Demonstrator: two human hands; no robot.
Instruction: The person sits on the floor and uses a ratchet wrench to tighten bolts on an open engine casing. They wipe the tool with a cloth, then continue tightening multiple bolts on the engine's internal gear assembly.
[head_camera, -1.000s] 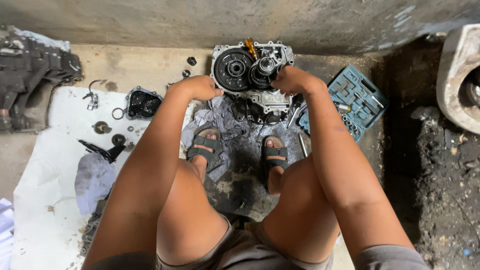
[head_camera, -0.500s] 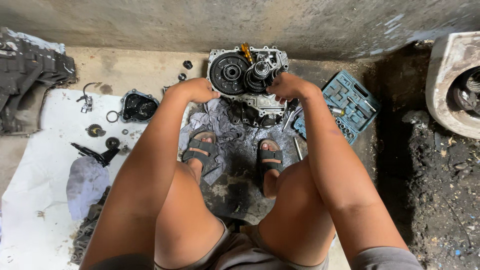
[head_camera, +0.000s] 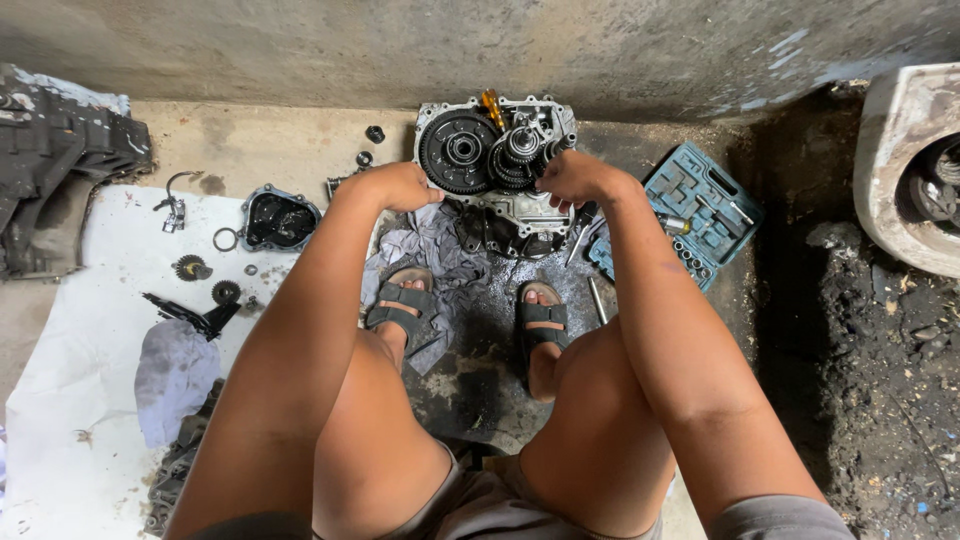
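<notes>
Open gearbox stands on floor by wall, gears facing us. Our left hand grips its left edge, fingers closed; right hand clamps right side near gear cluster. We steady both sides evenly, fingers off teeth. Socket case right, loose gears left.

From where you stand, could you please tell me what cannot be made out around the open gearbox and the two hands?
Head view only:
- Left hand: its fingers curl over the gearbox edge, so what they grip is hidden.
- Right hand: its fingers are tucked behind the knuckles at the gear cluster.
- Socket set: pieces too small to tell apart, and the right forearm covers its near corner.
- Grey housing: cut off by the left edge.
</notes>
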